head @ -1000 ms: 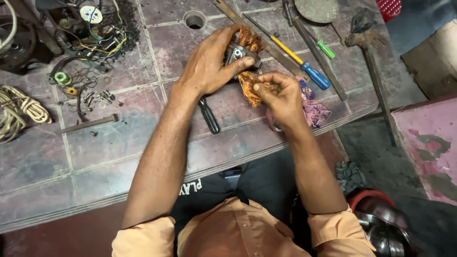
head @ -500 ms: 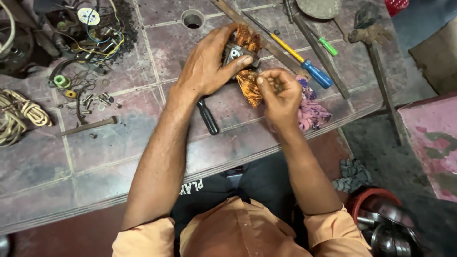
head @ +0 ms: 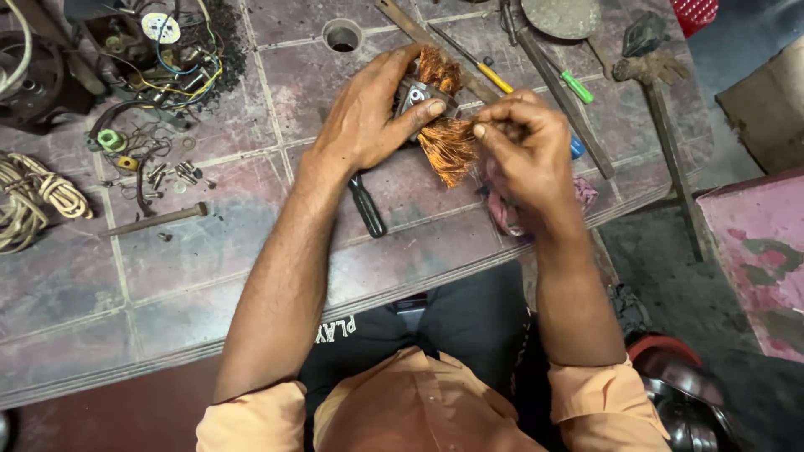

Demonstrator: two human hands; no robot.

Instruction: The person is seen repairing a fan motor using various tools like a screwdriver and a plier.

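My left hand (head: 368,117) grips a small metal motor core (head: 416,94) wound with copper wire, pressing it down on the tiled worktop (head: 209,243). A bundle of copper wire strands (head: 445,146) fans out from the core toward me. My right hand (head: 523,151) pinches the ends of those strands between thumb and fingers. A black-handled tool (head: 367,205) lies under my left wrist. A pink cloth (head: 578,194) shows partly beneath my right hand.
A yellow-handled screwdriver (head: 481,67), a green-handled one (head: 576,86), long metal bars and a hammer (head: 662,100) lie at the back right. Wiring and small parts (head: 159,50), screws, a bolt (head: 159,219) and coiled rope (head: 38,197) sit left. A hole (head: 342,36) pierces the worktop.
My right hand has risen slightly off the cloth and drawn the copper strands toward the right. My left hand stays on the core.
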